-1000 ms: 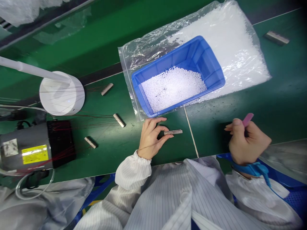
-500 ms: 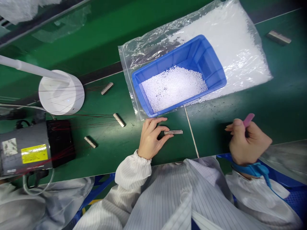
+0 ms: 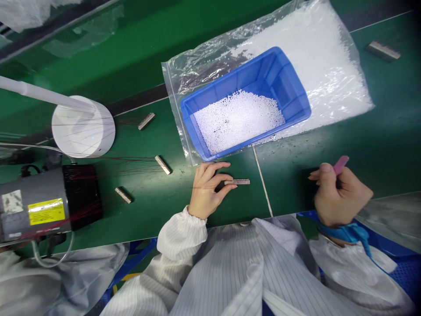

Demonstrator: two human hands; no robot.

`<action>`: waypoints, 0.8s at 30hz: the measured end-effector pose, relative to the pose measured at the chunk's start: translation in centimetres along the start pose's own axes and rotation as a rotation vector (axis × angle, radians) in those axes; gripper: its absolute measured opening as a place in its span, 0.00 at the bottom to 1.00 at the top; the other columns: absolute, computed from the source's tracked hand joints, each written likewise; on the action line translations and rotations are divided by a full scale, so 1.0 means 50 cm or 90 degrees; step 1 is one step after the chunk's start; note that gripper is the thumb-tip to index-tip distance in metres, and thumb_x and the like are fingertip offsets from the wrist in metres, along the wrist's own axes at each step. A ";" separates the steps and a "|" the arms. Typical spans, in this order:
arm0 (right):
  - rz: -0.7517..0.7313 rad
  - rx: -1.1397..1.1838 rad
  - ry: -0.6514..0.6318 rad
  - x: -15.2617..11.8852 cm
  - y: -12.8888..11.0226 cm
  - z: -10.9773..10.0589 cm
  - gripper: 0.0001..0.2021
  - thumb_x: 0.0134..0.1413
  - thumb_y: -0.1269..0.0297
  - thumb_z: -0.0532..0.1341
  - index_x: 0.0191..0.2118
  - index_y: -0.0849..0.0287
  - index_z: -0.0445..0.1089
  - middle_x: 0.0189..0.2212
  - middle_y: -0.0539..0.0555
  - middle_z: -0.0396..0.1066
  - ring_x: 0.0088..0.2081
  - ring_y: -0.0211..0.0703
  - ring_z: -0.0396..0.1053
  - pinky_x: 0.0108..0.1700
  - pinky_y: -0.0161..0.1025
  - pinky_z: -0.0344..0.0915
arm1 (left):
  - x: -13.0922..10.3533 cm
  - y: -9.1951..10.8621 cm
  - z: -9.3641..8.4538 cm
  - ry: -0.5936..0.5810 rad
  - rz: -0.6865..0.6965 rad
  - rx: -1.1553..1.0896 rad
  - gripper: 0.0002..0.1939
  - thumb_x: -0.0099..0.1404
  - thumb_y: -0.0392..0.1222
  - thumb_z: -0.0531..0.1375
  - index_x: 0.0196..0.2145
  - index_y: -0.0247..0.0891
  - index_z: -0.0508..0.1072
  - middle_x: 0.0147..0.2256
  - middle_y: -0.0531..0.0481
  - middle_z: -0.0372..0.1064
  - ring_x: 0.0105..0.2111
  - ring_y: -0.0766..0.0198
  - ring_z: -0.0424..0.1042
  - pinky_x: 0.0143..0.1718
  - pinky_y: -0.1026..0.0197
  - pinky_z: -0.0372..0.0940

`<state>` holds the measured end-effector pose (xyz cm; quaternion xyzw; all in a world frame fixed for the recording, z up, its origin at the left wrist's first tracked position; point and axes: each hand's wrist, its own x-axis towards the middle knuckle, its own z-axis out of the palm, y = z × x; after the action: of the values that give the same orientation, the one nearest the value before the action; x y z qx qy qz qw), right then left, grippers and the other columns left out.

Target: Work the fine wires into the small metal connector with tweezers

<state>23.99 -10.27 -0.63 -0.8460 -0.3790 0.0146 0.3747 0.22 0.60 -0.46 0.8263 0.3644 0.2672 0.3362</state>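
Fingers: on the left hand (image 3: 207, 191) the fingers (image 3: 215, 167) were bent and a little apart, and the tips pinched one end of a small metal strip (image 3: 237, 181).
Right hand: the right hand (image 3: 338, 195) was curled shut around a pink stick (image 3: 340, 164), which poked out at 1 o'clock.
Metal strip: it lay flat on the green table (image 3: 378, 145), at 3 o'clock from the left hand.
Blue bin: the blue bin (image 3: 289, 83) sat at 12 o'clock from the strip, with white beads (image 3: 237, 120) inside.
Clear bag: a clear bag (image 3: 322, 57) of white beads lay under the bin.
Other strips: three more strips (image 3: 163, 164) lay at 9 o'clock from the left hand.
White lamp base: the white lamp base (image 3: 83, 127) stood far off at 10 o'clock.
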 end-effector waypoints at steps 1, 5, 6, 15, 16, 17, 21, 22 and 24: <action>-0.001 0.002 0.000 0.000 0.000 0.001 0.15 0.57 0.58 0.57 0.26 0.61 0.73 0.21 0.52 0.71 0.23 0.40 0.67 0.28 0.36 0.61 | 0.000 0.000 0.000 0.000 0.007 0.005 0.04 0.60 0.39 0.65 0.34 0.40 0.73 0.45 0.49 0.70 0.45 0.57 0.63 0.46 0.49 0.62; -0.003 0.005 0.007 0.001 0.000 0.002 0.15 0.57 0.58 0.57 0.25 0.61 0.72 0.20 0.52 0.71 0.23 0.40 0.67 0.28 0.36 0.61 | 0.001 0.002 -0.002 -0.001 0.017 0.018 0.08 0.60 0.38 0.65 0.37 0.40 0.72 0.45 0.48 0.70 0.45 0.57 0.64 0.46 0.49 0.62; -0.001 0.006 0.007 0.001 0.000 0.002 0.15 0.57 0.59 0.57 0.25 0.61 0.72 0.20 0.52 0.71 0.23 0.40 0.67 0.27 0.36 0.60 | 0.001 0.002 -0.002 -0.003 0.011 0.018 0.09 0.60 0.38 0.65 0.39 0.40 0.72 0.45 0.48 0.70 0.45 0.57 0.64 0.46 0.49 0.62; -0.001 0.006 -0.004 0.001 -0.001 -0.001 0.14 0.57 0.59 0.57 0.26 0.61 0.72 0.21 0.52 0.71 0.23 0.41 0.68 0.28 0.36 0.61 | 0.000 0.003 -0.003 -0.012 0.022 0.042 0.08 0.61 0.39 0.64 0.39 0.42 0.72 0.45 0.48 0.69 0.45 0.57 0.64 0.46 0.50 0.61; 0.000 0.007 -0.004 0.001 -0.002 0.000 0.14 0.57 0.58 0.57 0.26 0.60 0.72 0.21 0.52 0.71 0.23 0.41 0.68 0.28 0.36 0.61 | 0.001 0.003 -0.003 -0.013 0.021 0.042 0.08 0.61 0.39 0.64 0.39 0.42 0.72 0.45 0.48 0.69 0.45 0.57 0.64 0.46 0.50 0.61; 0.002 0.008 -0.003 0.001 -0.002 0.000 0.14 0.57 0.58 0.57 0.25 0.60 0.72 0.21 0.51 0.71 0.23 0.41 0.68 0.28 0.37 0.62 | 0.001 0.003 -0.003 -0.014 0.022 0.042 0.07 0.61 0.39 0.64 0.38 0.42 0.73 0.45 0.48 0.69 0.45 0.57 0.64 0.46 0.50 0.61; 0.003 0.012 -0.001 0.001 -0.001 0.001 0.15 0.57 0.57 0.57 0.25 0.60 0.72 0.20 0.51 0.70 0.23 0.41 0.68 0.28 0.37 0.62 | 0.000 0.000 -0.002 -0.007 0.036 0.037 0.05 0.61 0.38 0.64 0.36 0.40 0.73 0.45 0.48 0.68 0.44 0.58 0.64 0.45 0.51 0.61; 0.001 0.012 -0.001 0.001 0.000 0.001 0.15 0.57 0.58 0.57 0.25 0.60 0.72 0.20 0.51 0.70 0.23 0.41 0.68 0.28 0.37 0.62 | 0.000 -0.001 -0.002 -0.005 0.039 0.035 0.04 0.61 0.38 0.64 0.36 0.40 0.72 0.45 0.48 0.68 0.44 0.58 0.64 0.45 0.51 0.61; -0.004 0.012 -0.002 0.001 0.001 0.001 0.14 0.57 0.58 0.58 0.25 0.60 0.72 0.20 0.51 0.70 0.23 0.41 0.67 0.28 0.37 0.61 | 0.000 -0.004 -0.001 -0.006 0.040 0.031 0.04 0.61 0.39 0.63 0.35 0.40 0.72 0.45 0.48 0.69 0.44 0.58 0.64 0.45 0.51 0.61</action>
<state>24.04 -10.23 -0.69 -0.8412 -0.3820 0.0186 0.3824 0.09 0.71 -0.55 0.8465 0.3432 0.2650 0.3089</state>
